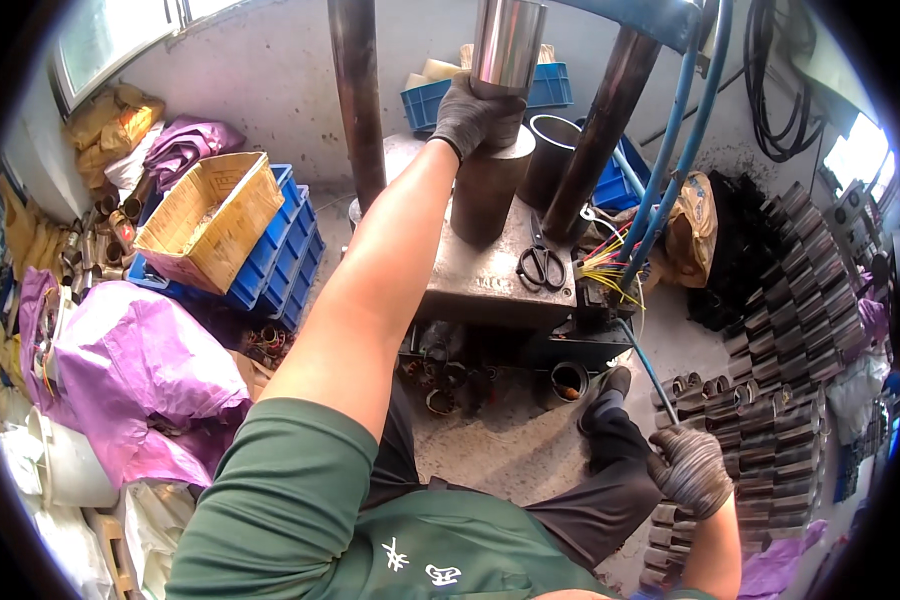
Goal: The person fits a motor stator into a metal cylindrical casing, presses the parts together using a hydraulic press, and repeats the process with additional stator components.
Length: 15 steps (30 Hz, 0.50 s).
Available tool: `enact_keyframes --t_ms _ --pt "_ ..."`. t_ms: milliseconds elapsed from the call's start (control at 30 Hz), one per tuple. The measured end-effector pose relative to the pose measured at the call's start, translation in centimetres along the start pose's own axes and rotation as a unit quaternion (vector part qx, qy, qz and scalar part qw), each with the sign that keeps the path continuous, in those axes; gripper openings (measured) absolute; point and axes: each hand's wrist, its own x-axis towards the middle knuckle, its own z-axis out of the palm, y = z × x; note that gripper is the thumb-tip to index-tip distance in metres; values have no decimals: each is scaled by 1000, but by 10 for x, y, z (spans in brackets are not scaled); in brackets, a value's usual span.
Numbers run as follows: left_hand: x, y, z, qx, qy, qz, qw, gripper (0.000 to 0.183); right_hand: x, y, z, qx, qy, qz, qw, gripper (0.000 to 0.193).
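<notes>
My left hand (pixel 473 115), in a dark work glove, is stretched out to a press at the far middle. Its fingers wrap round the lower end of a shiny metal cylinder (pixel 508 45), which stands upright above a thick dark metal cylinder (pixel 490 200). That one rests on the press's metal bed (pixel 485 270). At the lower right, my gloved right hand (pixel 692 470) is closed on the near end of a thin blue lever (pixel 645 365), which slopes up to the base of the press. Black-handled scissors (pixel 540 265) lie on the bed, right of the dark cylinder.
Dark steel posts (pixel 356 90) flank the work, with blue pipes (pixel 685 140) and loose coloured wires (pixel 610 268) at right. Stacked metal tubes (pixel 785 330) fill the right side. Blue crates (pixel 288 250) carrying a cardboard box (pixel 210 220) and purple sacks (pixel 145 360) stand at left.
</notes>
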Motion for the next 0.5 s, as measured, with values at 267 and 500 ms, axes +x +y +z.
enact_keyframes --t_ms 267,500 --pt "4 -6 -1 54 15 -14 998 89 -18 -20 39 22 68 87 994 23" --pt "-1 -4 0 32 11 -8 999 92 -17 -22 41 32 117 101 987 27"
